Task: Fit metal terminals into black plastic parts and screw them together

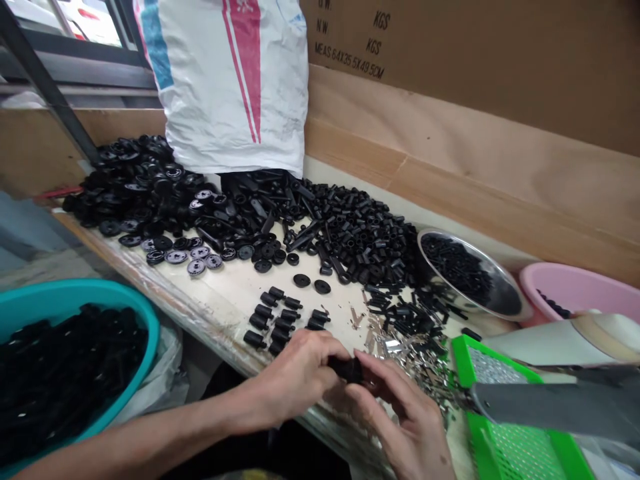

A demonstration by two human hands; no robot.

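Observation:
Near the table's front edge my left hand [295, 373] is closed around a small black plastic part [345, 368]. My right hand [400, 407] pinches the other end of that part between thumb and fingers. Its exact shape is partly hidden by the fingers. Just beyond my left hand, several black cylinders with thin stems [283, 325] lie in short rows. Two black discs [323, 287] rest behind them. Small metal clips [400, 343] are scattered beyond my right hand, beside thin black strips [400, 310].
Heaped black parts [370, 233] cover the table's back, below a white sack [240, 87]. At the right are a steel bowl [510, 303], a pink basin [575, 273], a green tray [480, 427] and a grey-handled tool [540, 403]. A teal tub [150, 333] stands at left.

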